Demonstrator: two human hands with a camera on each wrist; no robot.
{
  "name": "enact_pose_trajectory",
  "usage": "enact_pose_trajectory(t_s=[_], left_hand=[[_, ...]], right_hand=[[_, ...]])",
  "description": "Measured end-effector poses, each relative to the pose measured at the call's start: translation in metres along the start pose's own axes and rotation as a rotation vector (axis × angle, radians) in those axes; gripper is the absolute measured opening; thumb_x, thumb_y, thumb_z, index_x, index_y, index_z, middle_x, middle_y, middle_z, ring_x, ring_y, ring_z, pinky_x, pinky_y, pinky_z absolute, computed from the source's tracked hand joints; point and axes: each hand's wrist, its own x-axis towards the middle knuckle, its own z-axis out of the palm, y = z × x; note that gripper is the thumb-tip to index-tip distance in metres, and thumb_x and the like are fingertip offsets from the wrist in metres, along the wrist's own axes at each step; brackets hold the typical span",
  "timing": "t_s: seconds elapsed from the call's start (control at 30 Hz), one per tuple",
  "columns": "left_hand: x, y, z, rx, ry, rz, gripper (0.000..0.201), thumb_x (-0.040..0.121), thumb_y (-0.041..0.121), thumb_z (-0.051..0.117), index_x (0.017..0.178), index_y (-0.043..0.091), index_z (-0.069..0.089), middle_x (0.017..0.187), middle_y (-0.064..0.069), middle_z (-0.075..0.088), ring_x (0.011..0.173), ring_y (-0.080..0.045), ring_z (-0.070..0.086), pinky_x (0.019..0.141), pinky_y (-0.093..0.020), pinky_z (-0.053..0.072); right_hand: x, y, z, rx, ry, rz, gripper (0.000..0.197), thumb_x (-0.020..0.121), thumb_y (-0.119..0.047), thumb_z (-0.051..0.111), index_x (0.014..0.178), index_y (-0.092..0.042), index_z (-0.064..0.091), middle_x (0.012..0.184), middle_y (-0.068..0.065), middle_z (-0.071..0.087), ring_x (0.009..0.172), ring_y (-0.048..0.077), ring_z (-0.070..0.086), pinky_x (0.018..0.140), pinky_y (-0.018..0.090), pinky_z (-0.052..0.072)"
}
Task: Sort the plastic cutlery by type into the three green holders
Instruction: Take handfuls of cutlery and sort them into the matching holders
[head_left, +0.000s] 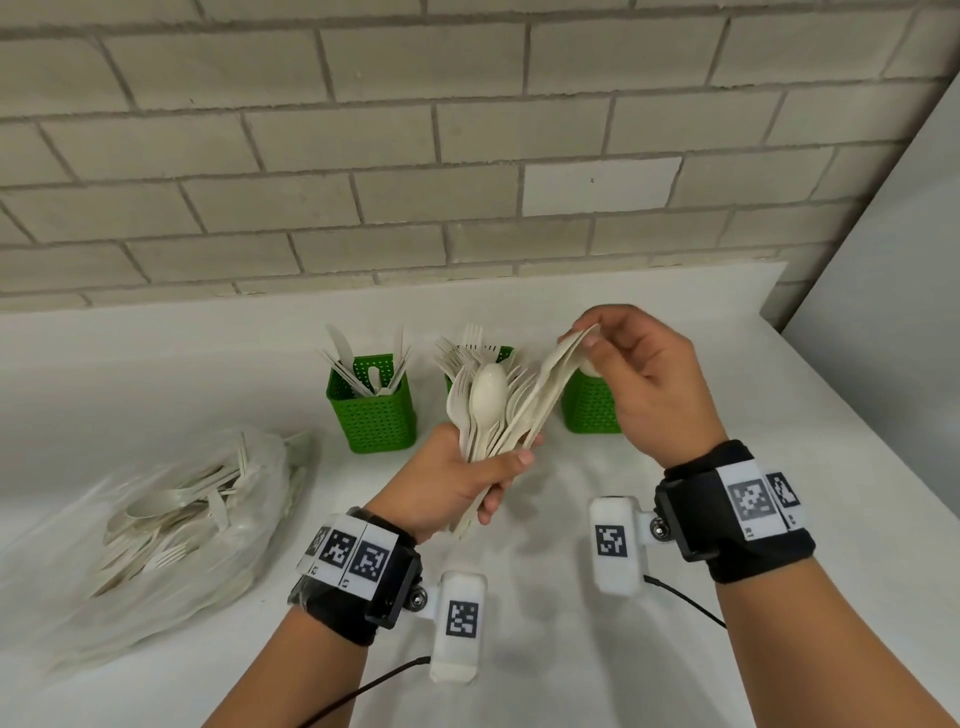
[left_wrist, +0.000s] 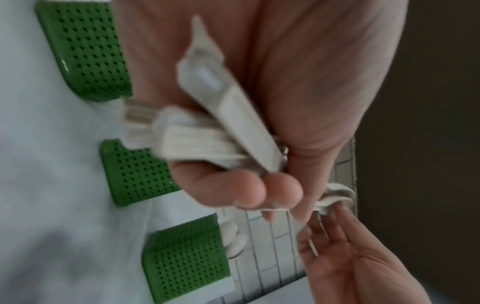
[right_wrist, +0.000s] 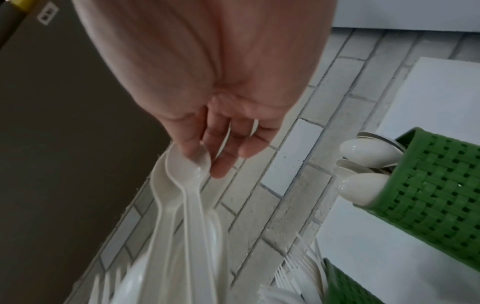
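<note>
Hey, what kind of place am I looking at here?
Probably a canteen or kitchen service counter: a white counter against a painted brick wall, green holders stocked with plastic cutlery, and a bulk bag of cutlery.

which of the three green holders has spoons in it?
The rightmost holder, partly behind the right hand in the head view: rounded spoon bowls stick out of its top. The middle holder shows fork tines, the left holder mostly knives.
</note>
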Motion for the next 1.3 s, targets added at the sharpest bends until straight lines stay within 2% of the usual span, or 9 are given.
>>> enact_pose_trajectory(t_s=[0.17,0.3,0.4,0.57,0.7,0.83,1.07,1.17,1.3], left_hand=[[0.004,-0.013,-0.012,-0.153,0.253,-0.016,0.023,0.078,0.028,0.072,0.095,0.013,0.075,0.051,0.003,0.040,0.044,-0.011,0.027,0.044,-0.023,0.019],[0.010,-0.005,-0.003,-0.159,0.312,0.067,0.031,0.078,0.031,0.074,0.100,0.009,0.075,0.052,0.005,0.053,0.041,-0.012,0.031,0.039,-0.019,0.024],[0.017,-0.005,0.006,-0.076,0.343,0.069,0.034,0.078,0.028,0.082,0.083,-0.002,0.068,0.044,0.001,0.046,0.036,-0.014,0.033,0.038,-0.018,0.027],[0.019,-0.011,0.010,-0.076,0.350,0.034,0.035,0.084,0.020,0.077,0.059,0.012,0.053,0.039,-0.003,0.037,0.032,-0.013,0.030,0.038,-0.019,0.025],[0.016,-0.010,0.010,-0.102,0.314,0.039,0.030,0.085,0.026,0.074,0.076,0.000,0.061,0.040,-0.004,0.040,0.032,-0.014,0.032,0.038,-0.020,0.027],[0.013,-0.006,0.009,-0.116,0.346,0.057,0.047,0.081,0.042,0.067,0.097,-0.002,0.068,0.054,0.003,0.060,0.035,-0.013,0.035,0.037,-0.020,0.027],[0.013,-0.004,0.012,-0.113,0.325,0.070,0.030,0.094,0.030,0.062,0.081,0.003,0.061,0.054,0.003,0.056,0.037,-0.012,0.040,0.037,-0.019,0.026],[0.015,-0.007,0.011,-0.157,0.328,0.099,0.030,0.090,0.030,0.063,0.092,0.001,0.069,0.077,-0.008,0.068,0.049,-0.019,0.054,0.038,-0.023,0.036],[0.017,-0.010,0.002,-0.137,0.397,0.100,0.018,0.095,0.024,0.059,0.099,0.014,0.074,0.090,-0.002,0.075,0.078,-0.021,0.068,0.048,-0.028,0.051]], right_hand=[[0.007,0.007,-0.017,-0.028,0.294,0.059,0.015,0.098,-0.007,0.054,0.093,-0.018,0.063,0.085,0.002,0.067,0.074,0.012,0.063,0.071,0.035,0.055],[-0.004,0.021,0.004,-0.241,0.200,0.085,0.012,0.095,-0.017,0.056,0.094,-0.026,0.065,0.086,-0.004,0.070,0.076,0.018,0.066,0.073,0.048,0.057],[-0.014,0.023,0.027,-0.233,0.183,0.103,0.011,0.096,-0.016,0.058,0.095,-0.024,0.065,0.084,-0.007,0.068,0.074,0.016,0.066,0.071,0.047,0.058],[-0.018,0.023,0.038,-0.090,0.183,0.198,0.015,0.094,-0.013,0.061,0.094,-0.027,0.064,0.085,-0.004,0.069,0.076,0.016,0.065,0.075,0.044,0.058],[-0.022,0.024,0.042,0.031,0.079,0.311,0.010,0.094,-0.011,0.061,0.098,-0.010,0.071,0.086,0.011,0.072,0.068,0.009,0.062,0.061,0.026,0.054],[-0.018,0.023,0.037,0.243,0.154,0.355,0.011,0.092,-0.005,0.062,0.096,-0.009,0.072,0.082,0.006,0.075,0.074,0.017,0.070,0.063,0.029,0.056],[-0.018,0.023,0.042,0.191,0.052,0.349,0.013,0.092,-0.009,0.063,0.101,-0.004,0.071,0.082,0.008,0.073,0.067,0.013,0.066,0.058,0.024,0.052],[-0.016,0.024,0.040,0.145,0.102,0.334,0.011,0.094,-0.011,0.061,0.096,-0.005,0.071,0.070,0.003,0.066,0.052,0.009,0.054,0.051,0.021,0.045],[-0.009,0.026,0.029,0.101,0.219,0.334,0.011,0.095,-0.011,0.059,0.097,-0.004,0.068,0.067,0.005,0.061,0.046,0.006,0.053,0.049,0.023,0.045]])
